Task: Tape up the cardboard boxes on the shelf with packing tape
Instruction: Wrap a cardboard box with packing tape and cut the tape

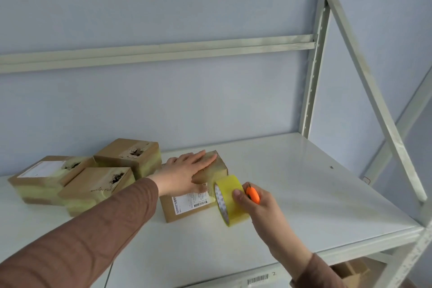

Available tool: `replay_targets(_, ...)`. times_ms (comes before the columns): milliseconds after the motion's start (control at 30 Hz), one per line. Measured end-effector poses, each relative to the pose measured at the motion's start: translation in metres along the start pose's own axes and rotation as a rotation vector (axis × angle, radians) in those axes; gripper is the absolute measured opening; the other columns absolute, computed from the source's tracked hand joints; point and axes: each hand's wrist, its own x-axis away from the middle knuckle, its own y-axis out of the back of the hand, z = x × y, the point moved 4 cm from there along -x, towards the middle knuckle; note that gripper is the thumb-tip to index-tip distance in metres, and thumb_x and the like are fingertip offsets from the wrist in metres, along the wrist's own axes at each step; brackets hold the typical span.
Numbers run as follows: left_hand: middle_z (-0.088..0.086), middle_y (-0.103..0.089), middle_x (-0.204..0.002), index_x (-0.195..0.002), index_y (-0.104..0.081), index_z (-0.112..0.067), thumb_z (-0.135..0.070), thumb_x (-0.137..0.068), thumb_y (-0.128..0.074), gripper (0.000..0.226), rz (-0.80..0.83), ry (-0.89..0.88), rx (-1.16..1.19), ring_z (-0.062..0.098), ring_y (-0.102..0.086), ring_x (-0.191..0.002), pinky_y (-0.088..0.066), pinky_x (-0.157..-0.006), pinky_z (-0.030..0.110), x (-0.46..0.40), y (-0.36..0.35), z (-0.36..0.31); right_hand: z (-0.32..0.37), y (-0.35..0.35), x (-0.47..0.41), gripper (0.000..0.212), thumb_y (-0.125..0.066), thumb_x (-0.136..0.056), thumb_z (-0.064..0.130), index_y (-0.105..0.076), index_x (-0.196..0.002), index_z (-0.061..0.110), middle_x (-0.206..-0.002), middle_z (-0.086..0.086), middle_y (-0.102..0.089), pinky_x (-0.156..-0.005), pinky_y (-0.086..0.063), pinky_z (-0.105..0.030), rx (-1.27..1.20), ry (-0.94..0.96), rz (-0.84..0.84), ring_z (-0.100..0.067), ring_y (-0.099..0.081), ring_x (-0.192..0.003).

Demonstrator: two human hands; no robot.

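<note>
A cardboard box (187, 208) with a white shipping label lies on the white metal shelf (304, 194). My left hand (184, 170) lies flat on its top with straight fingers. My right hand (259, 203) grips a roll of yellowish packing tape (230, 199) against the box's right side, and also holds an orange cutter (253, 195) between its fingers. A strip of tape runs from the roll onto the box. Three other cardboard boxes (98, 184) wrapped with yellowish tape stand together to the left.
Grey-green shelf uprights (314, 72) and a diagonal brace (374, 91) rise at the right. A crossbar (152, 54) runs along the pale blue wall behind. A lower level holds another cardboard box (350, 271). A barcode sticker (257, 279) marks the shelf's front edge.
</note>
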Motion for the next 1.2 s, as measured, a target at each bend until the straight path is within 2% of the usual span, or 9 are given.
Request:
replay_targets(233,-0.016,-0.001,-0.171,-0.148,0.005,-0.072,-0.073,-0.089,-0.055,0.085,0.092,0.001,0.039,0.027,-0.018,-0.152,-0.019,-0.119,0.05,-0.007,0.011,-0.001,-0.033,0.007,0.023,0.036,-0.077,-0.087,0.04,-0.051,-0.078,0.016,-0.071,-0.006,-0.042,-0.06,-0.028,-0.03,-0.069,-0.275,0.002,-0.017,-0.039,-0.066)
replay_targets(367,-0.009,-0.06,-0.145,-0.153,-0.027,-0.057,-0.049,-0.093,-0.069,0.074,0.355,0.026,0.703,0.014,-0.063,-0.124,-0.047,-0.105,0.031,-0.011,0.026,0.002,-0.011,0.009,-0.001,0.029,-0.078,-0.085,0.042,-0.062,-0.079,0.019,-0.072,-0.003,-0.059,-0.062,-0.039,-0.026,-0.135,-0.236,0.016,-0.018,-0.054,-0.065)
replay_targets(433,-0.012,-0.067,-0.134,-0.157,-0.031,-0.045,-0.044,-0.097,-0.067,0.07,0.39,0.035,0.715,0.012,-0.065,-0.122,-0.048,-0.102,0.025,-0.012,0.032,0.002,-0.004,0.008,-0.016,0.026,-0.075,-0.09,0.039,-0.066,-0.076,0.02,-0.071,0.0,-0.064,-0.061,-0.043,-0.022,-0.128,-0.222,0.019,-0.014,-0.058,-0.062)
replay_targets(533,-0.015,-0.04,-0.159,-0.16,-0.027,-0.042,-0.035,-0.103,-0.061,0.067,0.137,-0.031,0.426,0.006,-0.035,-0.148,-0.027,-0.114,0.015,-0.012,0.04,-0.001,0.001,0.002,-0.031,0.032,-0.075,-0.09,0.047,-0.064,-0.084,0.017,-0.076,-0.003,-0.061,-0.066,-0.04,-0.024,-0.16,-0.216,0.022,-0.015,-0.055,-0.068)
replay_targets(667,-0.015,-0.015,-0.168,-0.161,-0.029,-0.029,-0.015,-0.106,-0.049,0.061,-0.179,-0.224,0.199,-0.003,-0.001,-0.154,-0.005,-0.129,0.032,-0.001,0.021,-0.009,0.0,0.0,-0.033,0.081,-0.067,-0.073,0.071,-0.054,-0.095,-0.006,-0.081,-0.004,-0.044,-0.071,-0.031,-0.032,-0.16,-0.074,0.027,-0.018,-0.039,-0.075)
replay_targets(833,-0.018,0.023,-0.165,-0.163,-0.003,-0.038,-0.102,-0.07,-0.029,0.116,-0.062,-0.168,-0.11,-0.004,0.031,-0.148,0.015,-0.124,0.029,-0.004,-0.009,-0.001,-0.014,0.0,-0.021,0.027,-0.063,-0.094,0.051,-0.071,-0.101,0.026,-0.079,0.011,-0.057,-0.063,-0.038,-0.012,-0.114,0.13,0.14,-0.005,-0.047,-0.071)
replay_targets(1000,-0.013,0.014,-0.171,-0.163,-0.015,-0.037,-0.081,-0.087,-0.04,0.09,0.005,-0.138,-0.046,0.007,0.024,-0.154,0.007,-0.128,0.039,-0.014,-0.013,0.007,-0.018,-0.02,-0.041,0.018,-0.061,-0.102,0.011,-0.069,-0.114,0.022,-0.099,0.01,-0.071,-0.083,-0.046,-0.018,0.041,0.19,0.177,-0.006,-0.06,-0.091)
replay_targets(1100,-0.011,0.013,-0.171,-0.159,-0.025,-0.045,-0.082,-0.083,-0.034,0.085,0.071,-0.119,0.049,0.008,0.021,-0.155,0.007,-0.128,0.045,-0.012,-0.013,0.009,-0.01,-0.022,-0.044,0.013,-0.062,-0.098,0.027,-0.069,-0.1,0.017,-0.083,0.004,-0.06,-0.072,-0.039,-0.029,-0.001,0.192,0.076,-0.012,-0.05,-0.077)
replay_targets(1200,-0.009,0.013,-0.171,-0.153,-0.03,-0.055,-0.077,-0.089,-0.035,0.068,0.089,-0.114,0.064,0.009,0.022,-0.155,0.01,-0.127,0.049,-0.013,-0.011,0.008,-0.014,-0.017,-0.026,0.017,-0.06,-0.096,0.036,-0.066,-0.086,0.024,-0.07,0.01,-0.051,-0.061,-0.036,-0.018,-0.064,0.146,-0.01,-0.006,-0.043,-0.065)
